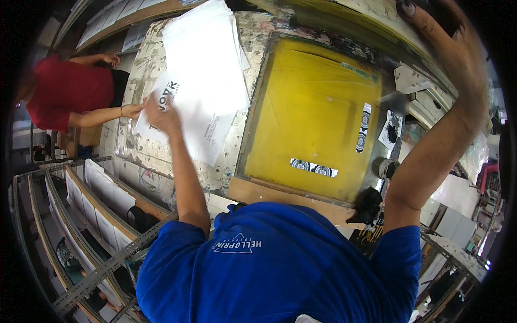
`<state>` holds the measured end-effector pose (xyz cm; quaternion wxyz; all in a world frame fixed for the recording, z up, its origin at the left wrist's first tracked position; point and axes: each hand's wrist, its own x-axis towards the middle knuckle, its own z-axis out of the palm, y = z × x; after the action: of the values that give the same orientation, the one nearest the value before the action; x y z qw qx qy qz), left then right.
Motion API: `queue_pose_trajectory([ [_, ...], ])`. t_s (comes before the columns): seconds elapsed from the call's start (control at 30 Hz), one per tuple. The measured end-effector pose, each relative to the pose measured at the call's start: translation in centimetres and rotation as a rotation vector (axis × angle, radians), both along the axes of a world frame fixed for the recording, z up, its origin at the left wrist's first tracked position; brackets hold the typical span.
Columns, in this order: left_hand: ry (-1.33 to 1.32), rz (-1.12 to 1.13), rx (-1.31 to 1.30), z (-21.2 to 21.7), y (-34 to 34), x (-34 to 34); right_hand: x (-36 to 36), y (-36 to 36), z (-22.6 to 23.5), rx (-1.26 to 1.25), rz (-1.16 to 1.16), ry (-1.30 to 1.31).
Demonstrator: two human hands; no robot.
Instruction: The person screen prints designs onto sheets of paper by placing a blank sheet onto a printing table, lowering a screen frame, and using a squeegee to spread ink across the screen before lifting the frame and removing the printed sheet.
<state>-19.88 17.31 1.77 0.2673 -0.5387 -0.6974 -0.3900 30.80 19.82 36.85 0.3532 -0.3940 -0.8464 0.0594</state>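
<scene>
My left hand [161, 116] is closed on the lower left part of a white printed sheet [207, 132], blurred by motion. Beside it, another person's hand [131, 111] reaches the same sheet's left edge. Beneath and beyond lies a fanned stack of white sheets [202, 51]. Raised at the far right, my right hand [447, 40] has its thumb and fingers apart, partly cut off by the picture's rim. It is near a long yellowish frame edge [344, 27]; whether they touch I cannot tell. A yellow printing screen [307, 107] with two black-and-white patterned strips lies right of the sheets.
The worktable [142, 64] is stained with paint. A person in a red shirt [75, 89] stands at the left. Racks of shelves [102, 199] fill the lower left. An ink-smeared card [391, 130] and a black cloth-like bundle [368, 205] lie right of the screen.
</scene>
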Motion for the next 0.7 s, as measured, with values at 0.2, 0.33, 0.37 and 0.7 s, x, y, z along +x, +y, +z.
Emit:
queue_pose_trajectory([
  [0.2, 0.023, -0.347, -0.422, -3.7, 2.0, 15.1, -0.3, -0.2, -0.2, 0.065, -0.052, 0.015],
  [0.33, -0.119, -0.288, -0.386, -5.7, 2.0, 15.8, 0.7, 0.3, -0.5, 0.011, -0.149, 0.069],
  [0.37, -0.138, -0.260, -0.387, -6.0, 1.7, 15.3, -1.4, -1.1, -0.2, 0.012, -0.199, 0.027],
  [0.7, -0.257, -0.794, -0.816, 1.5, -2.5, 20.6, -0.2, -1.2, 0.3, 0.042, -0.157, -0.052],
])
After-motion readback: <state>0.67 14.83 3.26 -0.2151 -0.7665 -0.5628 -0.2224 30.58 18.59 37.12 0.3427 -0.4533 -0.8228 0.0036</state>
